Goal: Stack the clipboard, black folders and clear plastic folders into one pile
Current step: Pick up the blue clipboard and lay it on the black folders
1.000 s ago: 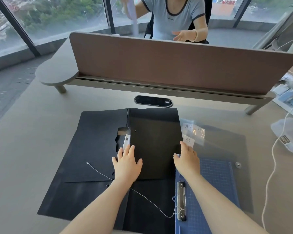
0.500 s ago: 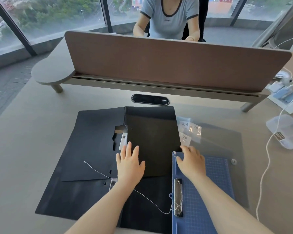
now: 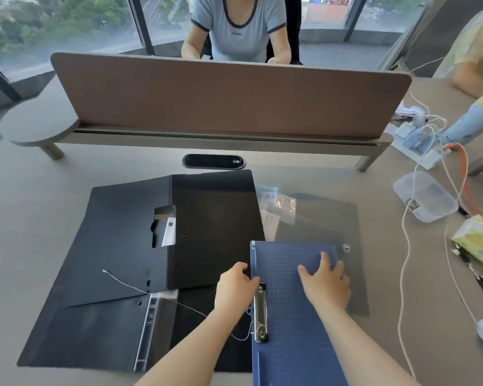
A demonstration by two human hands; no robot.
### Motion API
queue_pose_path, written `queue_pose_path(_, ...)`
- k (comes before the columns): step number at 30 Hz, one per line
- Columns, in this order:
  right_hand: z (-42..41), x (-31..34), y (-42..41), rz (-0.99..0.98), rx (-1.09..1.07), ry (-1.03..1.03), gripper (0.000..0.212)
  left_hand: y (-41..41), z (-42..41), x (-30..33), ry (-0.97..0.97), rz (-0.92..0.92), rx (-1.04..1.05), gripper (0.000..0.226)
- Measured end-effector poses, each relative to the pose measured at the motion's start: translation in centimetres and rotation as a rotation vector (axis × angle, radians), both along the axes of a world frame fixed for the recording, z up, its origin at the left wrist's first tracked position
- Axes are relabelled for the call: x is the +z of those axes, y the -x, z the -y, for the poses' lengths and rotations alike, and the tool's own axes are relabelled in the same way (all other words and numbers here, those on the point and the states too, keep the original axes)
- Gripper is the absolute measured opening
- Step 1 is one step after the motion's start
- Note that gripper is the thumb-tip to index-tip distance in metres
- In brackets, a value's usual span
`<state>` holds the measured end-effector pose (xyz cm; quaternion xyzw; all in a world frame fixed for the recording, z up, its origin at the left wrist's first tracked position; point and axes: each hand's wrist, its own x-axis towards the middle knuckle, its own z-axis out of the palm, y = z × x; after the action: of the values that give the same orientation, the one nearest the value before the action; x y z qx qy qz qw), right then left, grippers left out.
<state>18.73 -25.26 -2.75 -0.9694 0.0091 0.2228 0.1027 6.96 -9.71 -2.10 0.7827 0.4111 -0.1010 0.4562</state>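
Note:
A blue clipboard (image 3: 293,324) with a metal clip lies at the near right, partly over clear plastic folders (image 3: 324,218) that carry small paper labels. Several black folders (image 3: 212,218) overlap in a loose spread to the left, with a thin white string across them. My left hand (image 3: 236,288) curls around the clipboard's left edge just above the clip. My right hand (image 3: 325,282) rests flat on the clipboard's blue face, fingers spread.
A brown divider screen (image 3: 229,96) crosses the desk ahead, with a person seated behind it. A black cable port (image 3: 213,161) sits beyond the folders. A clear plastic box (image 3: 427,196), white cables, a tissue pack (image 3: 478,240) and pens lie at the right.
Both hands have left the black folders and shifted right and nearer onto the clipboard. The left hand now holds its left edge; the right lies on its face.

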Motion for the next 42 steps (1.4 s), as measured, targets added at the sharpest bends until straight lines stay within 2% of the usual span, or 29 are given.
queue_pose_path(4, 1.0, -0.2, -0.6, 0.009, -0.064, -0.052, 0.073, -0.9, 0.6, 0.0, 0.075, -0.042, 0.133, 0.043)
queue_pose_path(9, 1.2, 0.1, -1.2, 0.06, -0.12, -0.086, 0.073, -1.2, 0.7, -0.2, 0.133, -0.038, 0.175, 0.047)
queue_pose_path(15, 0.7, 1.2, -1.7, 0.114, -0.147, -0.222, 0.083, -0.9, 0.5, -0.4, 0.158, 0.065, 0.276, 0.016)
queue_pose_path(18, -0.2, 2.4, -1.8, 0.149, -0.138, -0.318, 0.083, -0.7, -0.6, 0.2, 0.169, 0.139, 0.335, 0.016)
queue_pose_path(22, -2.2, 3.9, -1.7, 0.206, -0.099, -0.517, 0.069, -0.1, -3.2, 1.4, 0.21, 0.252, 0.388, 0.021)
queue_pose_path(25, -4.1, 4.8, -1.0, 0.119, -0.078, -0.675, 0.051, 1.1, -5.9, 2.3, 0.188, 0.33, 0.445, 0.026)
queue_pose_path(28, -6.2, 5.3, 0.5, 0.005, -0.005, -0.744, 0.045, 2.9, -9.0, 2.6, 0.17, 0.363, 0.526, 0.031)
queue_pose_path(33, -9.0, 4.0, 3.3, -0.108, 0.097, -0.676, 0.044, 7.4, -14.5, 2.7, 0.134, 0.405, 0.686, 0.016)
queue_pose_path(36, -10.1, 2.7, 4.5, -0.107, 0.097, -0.591, 0.042, 10.4, -17.7, 2.3, 0.1, 0.385, 0.781, 0.025)
queue_pose_path(39, -10.8, 1.7, 5.0, -0.025, 0.06, -0.468, 0.045, 13.4, -20.6, 1.5, 0.082, 0.361, 0.851, 0.02)
queue_pose_path(42, -11.3, 1.5, 5.0, 0.103, 0.044, -0.305, 0.05, 15.6, -22.7, 0.8, 0.073, 0.344, 0.913, 0.032)
